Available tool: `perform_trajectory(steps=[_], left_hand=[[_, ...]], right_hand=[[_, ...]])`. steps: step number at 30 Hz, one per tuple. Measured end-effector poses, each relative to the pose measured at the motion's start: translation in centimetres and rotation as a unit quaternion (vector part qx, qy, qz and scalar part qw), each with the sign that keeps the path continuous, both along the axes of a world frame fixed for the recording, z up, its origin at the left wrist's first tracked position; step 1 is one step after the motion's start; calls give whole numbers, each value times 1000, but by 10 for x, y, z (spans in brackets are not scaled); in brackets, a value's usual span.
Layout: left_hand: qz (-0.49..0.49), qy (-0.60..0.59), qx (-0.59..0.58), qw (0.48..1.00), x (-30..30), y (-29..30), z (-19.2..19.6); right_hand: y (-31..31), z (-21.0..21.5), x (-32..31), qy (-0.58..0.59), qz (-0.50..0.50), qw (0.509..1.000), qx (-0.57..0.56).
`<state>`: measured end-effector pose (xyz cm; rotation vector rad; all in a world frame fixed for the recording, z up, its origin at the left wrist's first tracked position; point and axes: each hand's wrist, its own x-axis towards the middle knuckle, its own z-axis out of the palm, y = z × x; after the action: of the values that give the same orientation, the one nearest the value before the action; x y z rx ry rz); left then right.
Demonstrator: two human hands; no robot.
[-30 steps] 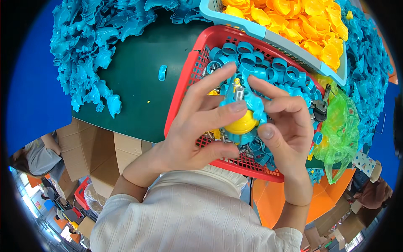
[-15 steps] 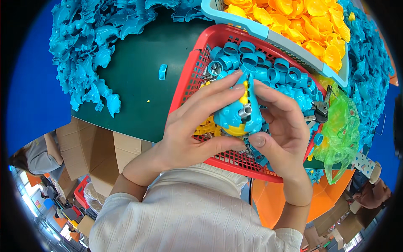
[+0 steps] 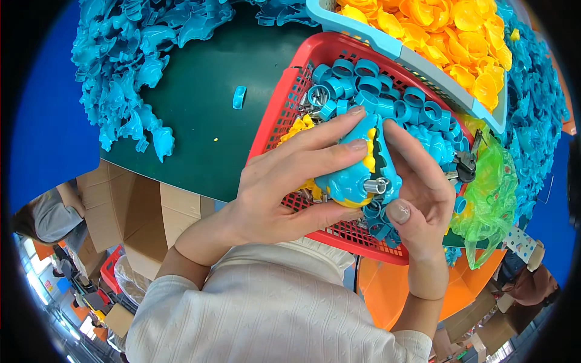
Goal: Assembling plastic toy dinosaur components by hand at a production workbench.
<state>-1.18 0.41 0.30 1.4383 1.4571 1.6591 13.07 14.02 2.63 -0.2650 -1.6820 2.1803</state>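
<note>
Hands meet over the red mesh basket [image 3: 272, 130], both clamped on one blue plastic toy shell [image 3: 357, 175] with a yellow part showing along its upper edge and underside. The left hand [image 3: 284, 187] wraps it from the near-left side, its fingers [image 3: 327, 151] laid close together across the top of the shell and the thumb pressed under it. The right hand [image 3: 417, 187] closes on the shell's right side, fingers curled over the top and the thumb tip at the lower right corner. A small metal spring or screw piece [image 3: 376, 184] sits on the shell's face between the two thumbs. The toy is held just above the basket's near half.

Inside the basket, beyond the hands, lie many blue plastic rings [image 3: 387, 97], and a few yellow pieces [image 3: 296, 128] lie at its left wall. Beyond the basket stands a light blue bin [image 3: 363, 33] filled with orange shells [image 3: 454, 36]. Left of the basket, on the dark green table [image 3: 200, 121], lies a single blue ring [image 3: 239, 97], with a heap of blue moulded shells [image 3: 133, 72] farther left. A crumpled green plastic bag [image 3: 490, 193] lies right of the basket.
</note>
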Motion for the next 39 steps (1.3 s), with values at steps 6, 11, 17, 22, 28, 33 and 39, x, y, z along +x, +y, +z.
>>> perform_trajectory(steps=[6,11,17,22,28,33,39], left_hand=[[9,21,-8,1000,0,-1,1],[10,9,-11,1000,0,-1,1],[24,12,-31,999,0,0,4],[33,21,-58,998,1,0,5],[22,34,-49,998,1,1,2],[23,49,-51,997,3,0,2],[22,85,-78,993,3,2,4]], right_hand=[[0,-5,2,22,15,999,-42],[2,-5,2,9,21,999,-25],[0,-3,0,-18,13,1000,5],[1,-7,1,-28,7,1000,4],[-2,-7,1,-43,-6,999,-11],[0,-7,1,-73,5,994,83],[-2,-11,2,-62,1,992,110]])
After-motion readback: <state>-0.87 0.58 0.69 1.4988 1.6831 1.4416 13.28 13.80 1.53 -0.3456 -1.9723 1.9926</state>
